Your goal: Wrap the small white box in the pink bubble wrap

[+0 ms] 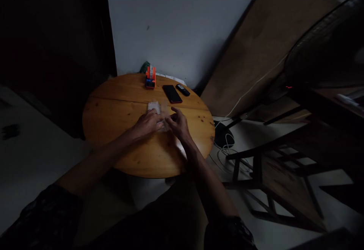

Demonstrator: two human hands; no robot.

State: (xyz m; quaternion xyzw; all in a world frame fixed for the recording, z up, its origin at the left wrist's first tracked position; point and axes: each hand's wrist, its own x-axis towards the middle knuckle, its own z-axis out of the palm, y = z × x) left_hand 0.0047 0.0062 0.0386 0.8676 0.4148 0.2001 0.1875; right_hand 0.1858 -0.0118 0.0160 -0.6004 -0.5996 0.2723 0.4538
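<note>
Both my hands rest near the middle of a round wooden table (119, 147). My left hand (148, 124) lies on a small clear plastic packet (156, 107), its fingers curled over the packet's near edge. My right hand (178, 123) pinches the same packet from the right, with the forefinger lifted. The room is dim and what the packet holds is too faint to make out.
At the table's far side stand an orange tape dispenser (150, 77), a dark phone (172, 93) and a small black remote (182, 89). A white wall is behind. A leaning wooden board (256, 52), a dark chair frame (273, 159) and floor cables (224, 147) are to the right.
</note>
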